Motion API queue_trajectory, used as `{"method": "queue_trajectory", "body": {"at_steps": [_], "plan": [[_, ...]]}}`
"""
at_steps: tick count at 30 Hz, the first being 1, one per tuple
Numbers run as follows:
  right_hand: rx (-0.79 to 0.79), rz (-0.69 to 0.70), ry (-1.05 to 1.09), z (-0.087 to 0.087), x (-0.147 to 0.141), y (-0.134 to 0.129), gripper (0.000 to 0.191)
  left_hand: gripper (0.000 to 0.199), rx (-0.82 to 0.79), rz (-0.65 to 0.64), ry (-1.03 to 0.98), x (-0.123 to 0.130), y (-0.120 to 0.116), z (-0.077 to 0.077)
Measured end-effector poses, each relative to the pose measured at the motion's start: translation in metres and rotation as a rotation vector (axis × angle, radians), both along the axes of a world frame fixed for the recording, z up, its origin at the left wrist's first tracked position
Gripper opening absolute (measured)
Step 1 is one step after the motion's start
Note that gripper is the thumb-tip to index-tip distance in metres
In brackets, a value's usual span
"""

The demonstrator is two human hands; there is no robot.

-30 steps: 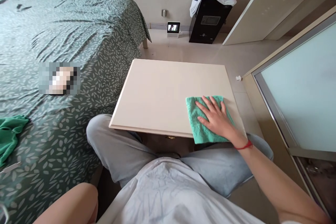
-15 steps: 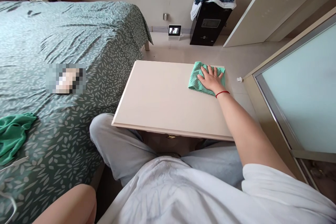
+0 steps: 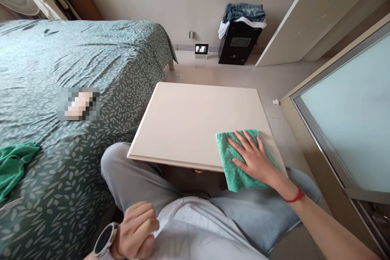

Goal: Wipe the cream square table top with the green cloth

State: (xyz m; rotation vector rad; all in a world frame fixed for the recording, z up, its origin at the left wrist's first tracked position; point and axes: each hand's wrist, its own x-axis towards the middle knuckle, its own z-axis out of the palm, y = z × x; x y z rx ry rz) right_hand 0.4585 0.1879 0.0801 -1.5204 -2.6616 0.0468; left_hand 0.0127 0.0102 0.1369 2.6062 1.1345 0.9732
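My right hand lies flat with spread fingers on a green cloth, pressing it against the near right part of a pale tabletop. Part of the cloth hangs over the table's front edge towards my right thigh. A red cord circles that wrist. In front of my white shirt, my left hand is curled into a fist, away from the table. Nothing sticks out of it, and its palm side is hidden. A watch sits on the left wrist. Below the table's front edge shows a small brass-coloured fitting.
To the left stands a bed with a leaf-patterned sheet, bearing another green cloth and a blurred-out object. Beyond the table are a small screen and a black box topped with jeans. A glass-panelled door is at right.
My right hand has drawn the green cloth towards me, from the table's far right corner to its near right edge. My left fist has come into view.
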Motion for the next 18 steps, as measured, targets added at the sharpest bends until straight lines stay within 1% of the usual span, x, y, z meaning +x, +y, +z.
{"method": "queue_trajectory", "body": {"at_steps": [1,3,4,5,6,7,9,10,12,14,16,18], "plan": [[-0.008,-0.004,-0.003,0.000,0.003,0.009,0.069,0.027,-0.015,-0.003,0.011,0.000,0.002,-0.015],[-0.028,-0.059,-0.013,0.004,0.005,0.044,0.068,0.032,-0.093,0.032,0.062,-0.003,-0.008,-0.051],[-0.038,-0.101,-0.016,0.008,0.003,0.067,0.068,0.033,-0.130,0.062,0.096,-0.005,-0.018,-0.071],[-0.050,-0.145,-0.015,0.012,0.001,0.092,0.069,0.033,-0.172,0.058,0.128,-0.008,-0.029,-0.091],[-0.063,-0.186,-0.009,0.017,-0.003,0.118,0.070,0.032,-0.179,0.029,0.137,-0.010,-0.041,-0.111],[-0.078,-0.224,0.001,0.022,-0.006,0.144,0.072,0.032,-0.180,0.046,0.137,-0.012,-0.051,-0.130],[-0.114,-0.307,0.031,0.029,-0.012,0.191,0.076,0.032,-0.168,0.166,0.105,-0.015,-0.066,-0.161],[-0.130,-0.351,0.046,0.032,-0.015,0.210,0.078,0.031,-0.161,0.181,0.068,-0.016,-0.071,-0.173],[-0.152,-0.422,0.073,0.035,-0.016,0.238,0.082,0.029,-0.193,0.188,0.054,-0.018,-0.075,-0.187],[-0.147,-0.446,0.099,0.034,-0.016,0.249,0.083,0.027,-0.215,0.183,0.044,-0.020,-0.078,-0.193],[-0.134,-0.423,0.115,0.032,-0.015,0.245,0.083,0.027,-0.227,0.192,0.024,-0.021,-0.079,-0.193],[-0.128,-0.380,0.105,0.030,-0.014,0.224,0.082,0.029,-0.241,0.203,0.007,-0.021,-0.079,-0.192]]}}
